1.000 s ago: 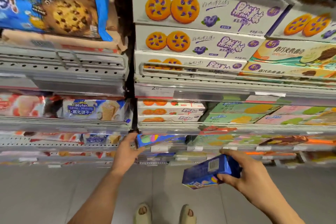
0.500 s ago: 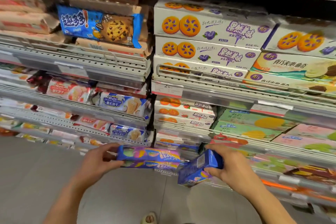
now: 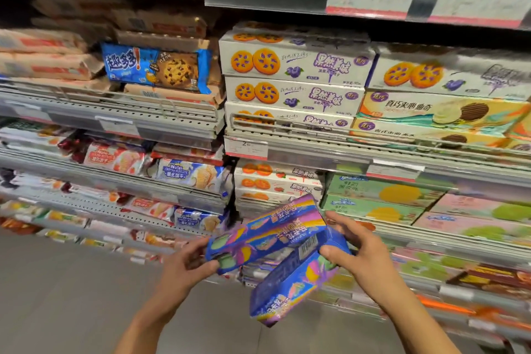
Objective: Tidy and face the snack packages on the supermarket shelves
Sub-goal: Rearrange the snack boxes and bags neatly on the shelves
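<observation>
Two long blue-and-purple cardboard snack boxes [image 3: 267, 231], printed with green and pink macarons, lay stacked flat one on the other, tilted up toward the right, in front of the lower shelves. A third box of the same design [image 3: 293, 282] slanted down to the left just beneath them, barcode side up, its upper end touching the stack.

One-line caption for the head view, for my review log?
Left hand and right hand each grip blue snack boxes before stocked shelves.
</observation>
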A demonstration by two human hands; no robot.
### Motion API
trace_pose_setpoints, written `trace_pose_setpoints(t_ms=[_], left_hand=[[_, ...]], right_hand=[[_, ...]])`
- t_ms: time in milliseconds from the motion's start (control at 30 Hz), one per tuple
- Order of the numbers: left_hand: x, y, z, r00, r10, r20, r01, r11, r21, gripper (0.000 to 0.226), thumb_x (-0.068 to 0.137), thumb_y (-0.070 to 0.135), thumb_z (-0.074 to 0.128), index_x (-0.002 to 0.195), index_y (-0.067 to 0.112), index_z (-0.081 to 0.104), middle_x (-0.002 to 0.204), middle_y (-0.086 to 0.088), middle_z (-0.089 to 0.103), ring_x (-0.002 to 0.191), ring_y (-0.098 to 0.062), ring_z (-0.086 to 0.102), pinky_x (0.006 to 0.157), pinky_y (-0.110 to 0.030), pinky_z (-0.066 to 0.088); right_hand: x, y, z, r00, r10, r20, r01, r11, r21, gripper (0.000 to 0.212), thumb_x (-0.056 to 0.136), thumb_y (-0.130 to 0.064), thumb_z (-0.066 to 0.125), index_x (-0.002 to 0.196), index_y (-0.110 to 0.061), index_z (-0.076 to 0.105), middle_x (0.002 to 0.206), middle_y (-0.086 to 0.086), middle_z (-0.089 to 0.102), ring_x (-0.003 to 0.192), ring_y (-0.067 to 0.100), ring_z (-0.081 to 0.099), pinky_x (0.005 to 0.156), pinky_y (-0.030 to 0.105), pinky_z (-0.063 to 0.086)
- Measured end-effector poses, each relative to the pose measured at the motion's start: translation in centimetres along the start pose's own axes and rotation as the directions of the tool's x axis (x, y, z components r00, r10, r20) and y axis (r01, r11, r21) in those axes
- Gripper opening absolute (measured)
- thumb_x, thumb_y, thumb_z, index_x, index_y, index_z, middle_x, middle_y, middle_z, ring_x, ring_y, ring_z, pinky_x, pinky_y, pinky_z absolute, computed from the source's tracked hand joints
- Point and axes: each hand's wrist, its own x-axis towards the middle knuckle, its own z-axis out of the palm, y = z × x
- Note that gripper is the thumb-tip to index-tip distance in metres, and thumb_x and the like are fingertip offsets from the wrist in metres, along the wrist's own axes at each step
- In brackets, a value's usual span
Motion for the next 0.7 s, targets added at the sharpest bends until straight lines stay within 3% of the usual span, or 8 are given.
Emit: trace_pose_setpoints(t_ms=[67, 167, 267, 433, 533, 600, 700], left_hand=[[-0.1, -0.3, 2.0, 0.998, -0.033, 0.053, 0.035, 0.999, -0.025, 0.063, 0.069, 0.025, 0.092, 0.124, 0.009, 0.064, 0.113, -0.006, 0.076, 0.108, -0.029, 0.07, 0.083, -0.027, 0.059], [0.0, -0.7, 4.5, 0.986, -0.074, 0.151, 0.078, 0.997, -0.024, 0.068, 0.067, 0.03, 0.088, 0.126, 0.011, 0.062, 0.116, -0.005, 0.075, 0.109, -0.027, 0.071, 0.084, -0.029, 0.058], [0.3, -1.2, 6.4, 0.956, -0.122, 0.265, 0.134, 0.991, -0.024, 0.06, 0.075, 0.019, 0.086, 0.128, 0.012, 0.06, 0.12, -0.005, 0.074, 0.111, -0.022, 0.07, 0.088, -0.028, 0.057], [0.6, -1.9, 9.2, 0.933, -0.159, 0.323, 0.162, 0.987, 0.017, 0.058, 0.074, 0.015, 0.086, 0.126, 0.012, 0.06, 0.119, 0.002, 0.075, 0.115, -0.02, 0.069, 0.092, -0.026, 0.055], [0.8, -2.5, 10.6, 0.914, -0.186, 0.36, 0.183, 0.982, 0.042, 0.044, 0.083, -0.006, 0.076, 0.116, 0.019, 0.061, 0.102, 0.02, 0.077, 0.1, 0.001, 0.07, 0.081, -0.015, 0.052], [0.9, -2.8, 11.3, 0.894, -0.182, 0.411, 0.178, 0.983, 0.047, 0.048, 0.08, 0.003, 0.083, 0.121, 0.015, 0.06, 0.105, 0.018, 0.077, 0.101, 0.002, 0.07, 0.082, -0.015, 0.052], [1.2, -3.3, 11.8, 0.86, -0.213, 0.463, 0.222, 0.974, 0.037, 0.09, 0.055, 0.038, 0.095, 0.131, 0.012, 0.055, 0.118, 0.009, 0.075, 0.112, -0.006, 0.069, 0.087, -0.019, 0.053]], right_hand=[[-0.4, -0.2, -0.7, 1.0, -0.003, -0.011, 0.004, 0.998, 0.062, 0.062, 0.077, -0.027, 0.082, 0.135, -0.034, 0.06, 0.117, -0.011, 0.073, 0.111, 0.008, 0.068, 0.084, 0.028, 0.059], [-1.2, -0.2, -1.8, 0.998, 0.01, -0.06, -0.004, 0.994, 0.106, 0.063, 0.079, -0.03, 0.08, 0.138, -0.035, 0.057, 0.115, -0.005, 0.074, 0.11, 0.016, 0.069, 0.084, 0.041, 0.061], [-2.2, 0.1, -3.1, 0.993, 0.034, -0.11, -0.021, 0.993, 0.119, 0.06, 0.079, -0.029, 0.079, 0.135, -0.036, 0.058, 0.112, -0.008, 0.075, 0.105, 0.013, 0.071, 0.078, 0.038, 0.063], [-3.9, 0.9, -5.1, 0.99, 0.04, -0.132, -0.033, 0.998, 0.056, 0.05, 0.078, -0.028, 0.08, 0.126, -0.032, 0.066, 0.112, -0.011, 0.075, 0.106, 0.009, 0.07, 0.067, 0.03, 0.06], [-4.5, 1.1, -6.0, 0.985, 0.047, -0.163, -0.042, 0.999, 0.034, 0.051, 0.076, -0.032, 0.081, 0.124, -0.035, 0.065, 0.104, -0.012, 0.076, 0.099, 0.008, 0.071, 0.065, 0.027, 0.06], [-4.9, 1.4, -6.8, 0.983, 0.045, -0.176, -0.041, 0.999, 0.026, 0.054, 0.079, -0.046, 0.082, 0.129, -0.038, 0.062, 0.103, -0.008, 0.077, 0.098, 0.012, 0.072, 0.067, 0.03, 0.061], [-5.4, 1.7, -7.9, 0.98, 0.055, -0.193, -0.052, 0.998, 0.018, 0.063, 0.078, -0.054, 0.081, 0.134, -0.038, 0.059, 0.105, -0.004, 0.077, 0.1, 0.014, 0.072, 0.072, 0.034, 0.062]])
